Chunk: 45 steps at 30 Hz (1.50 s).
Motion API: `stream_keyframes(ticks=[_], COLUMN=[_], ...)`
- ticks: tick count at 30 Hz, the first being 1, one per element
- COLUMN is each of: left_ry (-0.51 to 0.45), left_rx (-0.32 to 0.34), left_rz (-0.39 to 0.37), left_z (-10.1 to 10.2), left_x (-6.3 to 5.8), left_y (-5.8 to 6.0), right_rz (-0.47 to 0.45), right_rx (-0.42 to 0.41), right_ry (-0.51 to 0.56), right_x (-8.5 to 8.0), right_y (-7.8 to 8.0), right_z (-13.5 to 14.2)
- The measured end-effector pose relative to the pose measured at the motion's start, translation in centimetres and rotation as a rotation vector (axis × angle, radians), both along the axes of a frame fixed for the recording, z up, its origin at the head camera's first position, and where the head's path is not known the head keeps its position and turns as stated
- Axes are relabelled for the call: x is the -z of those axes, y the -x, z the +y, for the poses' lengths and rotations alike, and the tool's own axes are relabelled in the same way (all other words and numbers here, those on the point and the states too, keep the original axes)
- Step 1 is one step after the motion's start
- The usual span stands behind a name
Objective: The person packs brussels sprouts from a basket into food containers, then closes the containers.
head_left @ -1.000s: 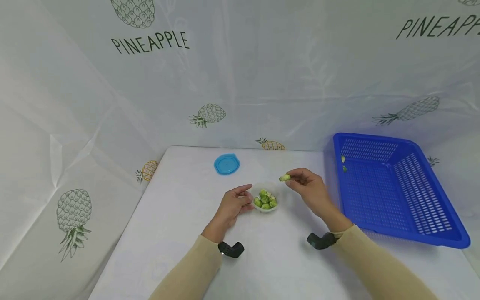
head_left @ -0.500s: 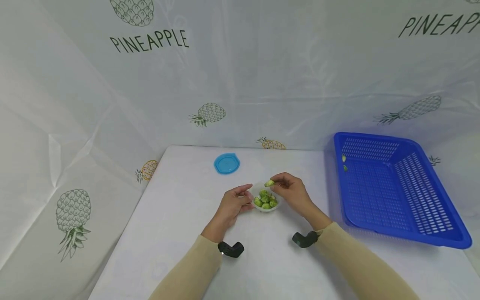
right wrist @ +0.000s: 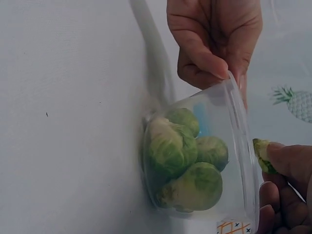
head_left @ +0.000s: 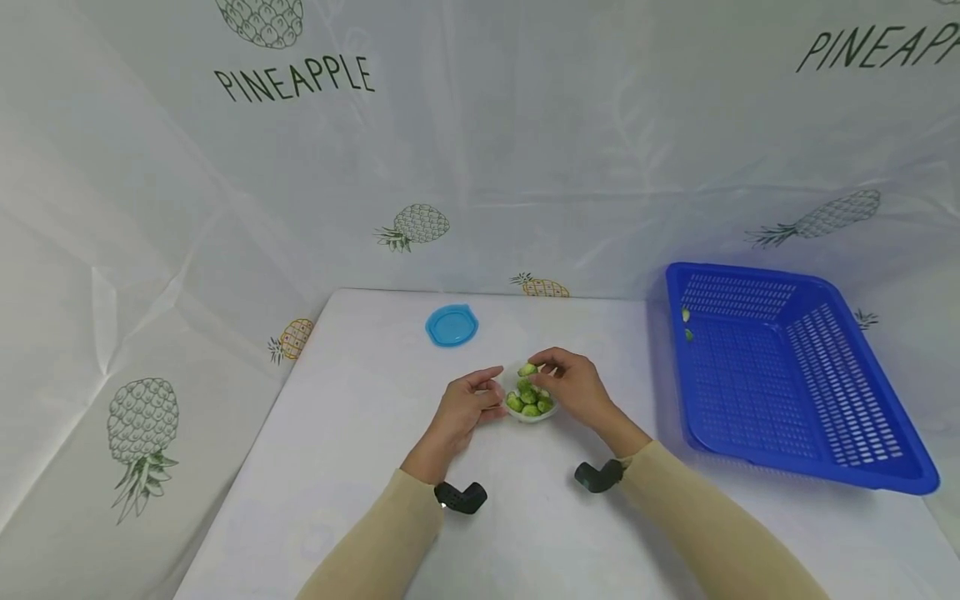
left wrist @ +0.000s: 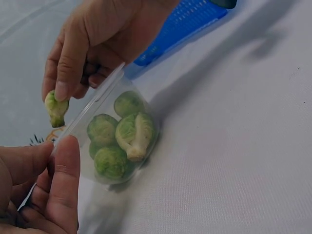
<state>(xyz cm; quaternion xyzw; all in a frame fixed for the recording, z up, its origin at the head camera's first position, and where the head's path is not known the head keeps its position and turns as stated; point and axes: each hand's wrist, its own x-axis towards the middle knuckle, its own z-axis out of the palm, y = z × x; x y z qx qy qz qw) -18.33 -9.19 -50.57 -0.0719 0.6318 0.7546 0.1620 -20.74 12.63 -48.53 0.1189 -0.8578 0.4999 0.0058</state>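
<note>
A small clear plastic container point(head_left: 530, 417) stands on the table with several Brussels sprouts point(left wrist: 122, 134) inside. At its left, my left hand point(head_left: 468, 407) holds the rim between thumb and fingers, as the right wrist view shows. My right hand point(head_left: 576, 385) pinches one Brussels sprout point(left wrist: 56, 108) between thumb and fingertips, just above the container's opening. In the right wrist view that pinched sprout point(right wrist: 263, 155) is beside the rim point(right wrist: 243, 141), apart from the sprouts inside. Part of it is hidden by the thumb.
A blue lid point(head_left: 452, 326) lies on the white table point(head_left: 360, 433) behind the container. To the right is a large blue plastic basket point(head_left: 765, 392) with two small green pieces point(head_left: 687, 326) at its left side. A pineapple-print sheet point(head_left: 480, 150) hangs behind.
My right hand has moved left with the pinched Brussels sprout, from right of the container to over its opening. The left hand has stayed at the container's rim.
</note>
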Motion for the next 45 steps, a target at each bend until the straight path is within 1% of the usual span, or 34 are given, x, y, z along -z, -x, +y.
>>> stream_keyframes(ticks=[3,9,17,25,30,33,39,45], left_ry=[-0.006,-0.012,-0.018,-0.026,-0.024,-0.022,-0.027,-0.021], left_rx=[-0.003,-0.002,0.006,0.004,0.004,0.003,0.0,0.001], left_rz=[0.006,0.006,0.016,0.019,0.018,0.016,0.011,0.009], left_z=[0.01,0.02,0.0,0.0,0.03,0.05,0.05,0.06], left_x=[0.0,-0.01,0.04,0.06,-0.01,0.0,0.05,0.03], left_y=[0.0,-0.07,-0.17,-0.16,-0.18,-0.16,-0.16,-0.22], right_rz=[0.005,0.019,0.005,0.013,0.021,0.029,0.041,0.0], right_rx=[-0.006,-0.018,-0.021,-0.036,-0.036,-0.039,-0.052,-0.044], right_ry=[-0.006,-0.071,-0.119,-0.152,-0.154,-0.14,-0.07,0.01], right_x=[0.11,0.28,0.22,0.11,0.07,0.13,0.27,0.51], right_y=[0.05,-0.04,-0.21,-0.32,-0.43,-0.44,-0.32,-0.04], right_z=[-0.19,-0.48,-0.85,-0.84,-0.78,-0.77,-0.51,0.07])
